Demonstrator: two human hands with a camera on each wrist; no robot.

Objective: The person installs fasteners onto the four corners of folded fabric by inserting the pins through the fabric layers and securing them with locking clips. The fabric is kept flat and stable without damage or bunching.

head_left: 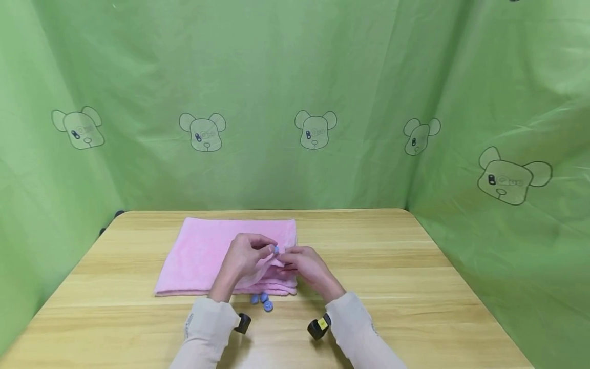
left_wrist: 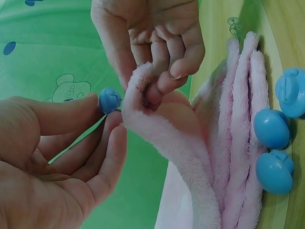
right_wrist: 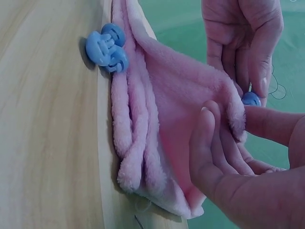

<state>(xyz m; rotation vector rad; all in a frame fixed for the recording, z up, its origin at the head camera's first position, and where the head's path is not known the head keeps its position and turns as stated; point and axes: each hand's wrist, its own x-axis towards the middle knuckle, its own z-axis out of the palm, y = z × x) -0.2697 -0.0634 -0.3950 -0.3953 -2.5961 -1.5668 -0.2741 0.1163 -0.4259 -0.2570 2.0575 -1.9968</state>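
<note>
A pink plush blanket (head_left: 207,251) lies folded in layers on the table. My left hand (head_left: 244,256) pinches a small blue round fastener (left_wrist: 109,100) between thumb and index finger. A thin pin sticks out of that fastener, close beside the blanket's raised edge (left_wrist: 138,90); whether its tip enters the cloth I cannot tell. The right hand (head_left: 313,266) grips this raised edge, fingers curled round it, lifting the top layer off the others. Three loose blue fasteners (left_wrist: 271,129) rest on the table by the blanket's near side.
The wooden table (head_left: 392,287) reaches out to both sides. Green curtains (head_left: 258,61) with bear-like outlines surround it. A small clear item (left_wrist: 233,26) sits near the blanket's right corner, and a metal pin (right_wrist: 138,222) shows there too.
</note>
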